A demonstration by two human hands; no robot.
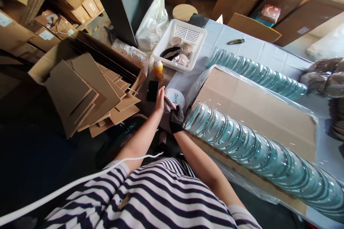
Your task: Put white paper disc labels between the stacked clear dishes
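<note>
A thin, pinkish round disc (pixel 170 102) is tilted nearly edge-on between my hands; its exact kind is unclear. My right hand (pixel 176 118), in a black dotted fingerless glove, closes on its near edge. My bare left hand (pixel 160 99) holds its far left side, fingers long and pressed together. Just behind the disc lies a white round lid (pixel 177 97) with dark lettering, flat on the table. To the right, a long row of stacked clear glass bowls (pixel 236 137) begins close to my right hand. A black phone (pixel 152 91) lies left of my left hand.
Beyond the phone stands a yellow bottle (pixel 158 68). A white basket (pixel 200 50) holds pinkish round pieces and a black strap. Another glass row (pixel 255 71) lies behind a plastic-wrapped cardboard slab (pixel 258 111). A cutter (pixel 235 41) rests farther back. Cardboard sheets (pixel 88 89) fill a box at left.
</note>
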